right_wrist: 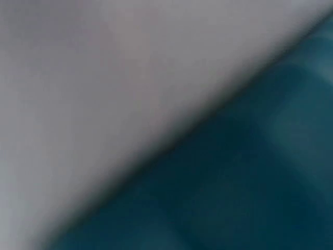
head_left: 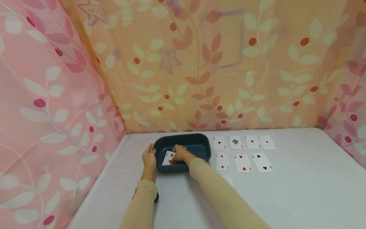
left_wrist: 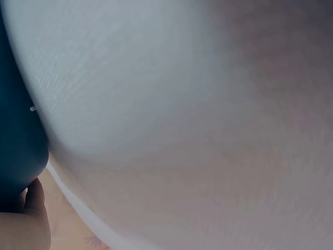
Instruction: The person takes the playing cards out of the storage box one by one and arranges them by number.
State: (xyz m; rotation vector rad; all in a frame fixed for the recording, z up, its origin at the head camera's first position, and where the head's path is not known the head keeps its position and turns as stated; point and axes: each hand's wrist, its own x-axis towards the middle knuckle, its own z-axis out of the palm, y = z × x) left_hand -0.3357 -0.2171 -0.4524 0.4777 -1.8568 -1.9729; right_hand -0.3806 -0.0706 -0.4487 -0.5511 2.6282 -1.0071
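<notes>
A dark blue rectangular tray (head_left: 183,136) stands on the white-covered table. My left hand (head_left: 149,160) grips its left end; in the left wrist view, fingers (left_wrist: 35,195) bend around the tray's corner (left_wrist: 23,130). My right hand (head_left: 182,154) reaches down inside the tray, fingers curled at the edge of a white playing card (head_left: 166,158) with red hearts. The card's number is too small to read, and the hand covers its right side. In the right wrist view only the blurred tray wall (right_wrist: 234,172) shows, not the fingers.
Right of the tray, face-up cards lie in two rows: several aces, including the ace of spades (head_left: 235,142), above three twos, including the two of clubs (head_left: 262,162). Below them, a white card (head_left: 229,180) is partly hidden by the right sleeve. Patterned cloth (head_left: 200,79) hangs behind.
</notes>
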